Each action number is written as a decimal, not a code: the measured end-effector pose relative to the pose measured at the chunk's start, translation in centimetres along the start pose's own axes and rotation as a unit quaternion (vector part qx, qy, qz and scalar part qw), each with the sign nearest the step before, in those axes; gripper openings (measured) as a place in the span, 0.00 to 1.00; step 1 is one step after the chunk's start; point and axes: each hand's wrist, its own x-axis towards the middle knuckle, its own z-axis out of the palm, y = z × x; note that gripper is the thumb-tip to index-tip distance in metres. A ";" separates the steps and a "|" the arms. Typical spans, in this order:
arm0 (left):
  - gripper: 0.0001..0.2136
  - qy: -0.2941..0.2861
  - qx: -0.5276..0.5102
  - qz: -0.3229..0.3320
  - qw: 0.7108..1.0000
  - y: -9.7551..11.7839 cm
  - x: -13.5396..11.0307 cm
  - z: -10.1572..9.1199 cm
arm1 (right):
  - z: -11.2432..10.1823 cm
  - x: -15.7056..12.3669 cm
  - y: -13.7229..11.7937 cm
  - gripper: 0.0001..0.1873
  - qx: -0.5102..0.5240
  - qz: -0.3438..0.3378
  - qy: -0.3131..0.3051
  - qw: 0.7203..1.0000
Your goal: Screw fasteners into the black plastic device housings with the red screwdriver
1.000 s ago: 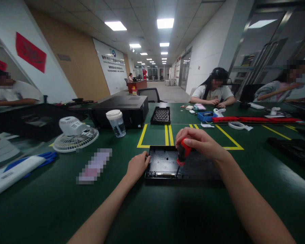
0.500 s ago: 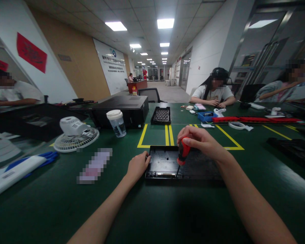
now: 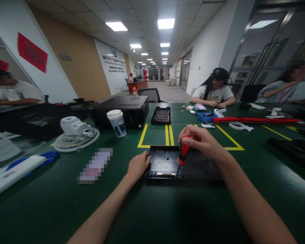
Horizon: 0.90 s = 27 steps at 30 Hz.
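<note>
A shallow black rectangular casing (image 3: 162, 161) lies on the green table with its open side up. My left hand (image 3: 138, 165) grips the casing's left edge, fingers closed around the rim. In my right hand (image 3: 203, 140) is a red and black screwdriver (image 3: 184, 152), held by its handle and slightly tilted. Its shaft points down to the casing's near inner edge, beside a light metallic strip (image 3: 165, 174). Whether a screw sits under the tip cannot be made out. My right hand and forearm hide the casing's right part.
Beyond the casing stands a black tray of small parts (image 3: 161, 115). A lidded plastic cup (image 3: 117, 125), a white fan (image 3: 76, 134) and a large black box (image 3: 124, 106) are to the left. A blue bin (image 3: 205, 117) sits right, near a seated person (image 3: 213, 89).
The screwdriver's handle has turned slightly in my right hand, with its tip at the same spot. My left hand and the casing stay put.
</note>
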 end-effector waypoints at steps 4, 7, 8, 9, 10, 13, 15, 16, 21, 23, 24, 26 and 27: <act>0.13 -0.005 -0.005 -0.002 1.000 0.1 0.0 -0.1 | 0.1 0.0 -0.1 0.10 -0.025 -0.006 0.011 1.000; 0.13 -0.007 -0.006 -0.005 1.000 0.2 0.0 -0.1 | 0.3 -0.1 -0.3 0.11 -0.049 -0.005 0.021 0.999; 0.13 -0.006 -0.007 -0.005 1.000 0.2 0.0 -0.1 | 0.3 -0.1 -0.4 0.11 -0.060 -0.003 0.024 0.998; 0.13 -0.004 -0.008 -0.003 1.000 0.2 0.0 -0.1 | 0.3 -0.1 -0.5 0.11 -0.071 -0.002 0.028 0.997; 0.13 -0.002 -0.008 -0.001 1.000 0.1 0.0 -0.1 | 0.4 -0.1 -0.5 0.11 -0.081 0.000 0.032 0.996; 0.13 0.000 -0.007 0.001 1.000 0.1 0.1 0.0 | 0.5 0.0 -0.6 0.12 -0.106 0.005 0.043 0.993; 0.13 -0.001 -0.003 -0.001 1.000 0.0 0.1 0.1 | 0.6 0.0 -0.6 0.12 -0.123 0.005 0.050 0.991; 0.13 -0.002 -0.001 -0.001 1.000 0.0 0.1 0.1 | 0.6 0.0 -0.6 0.12 -0.133 0.006 0.054 0.990; 0.13 -0.004 0.000 -0.003 1.000 0.0 0.1 0.2 | 0.8 0.1 -0.6 0.13 -0.163 0.007 0.076 0.984; 0.13 -0.001 -0.002 -0.001 1.000 0.0 0.1 0.2 | 0.8 0.1 -0.6 0.13 -0.171 0.007 0.083 0.982; 0.13 0.000 -0.004 0.001 1.000 0.1 0.1 0.2 | 0.8 0.1 -0.5 0.14 -0.174 0.006 0.086 0.981; 0.13 0.003 -0.006 0.004 1.000 0.1 0.1 0.1 | 0.8 0.1 -0.5 0.14 -0.182 0.005 0.090 0.979; 0.13 0.003 -0.006 0.005 1.000 0.1 0.0 0.1 | 0.8 0.1 -0.5 0.14 -0.186 0.005 0.093 0.978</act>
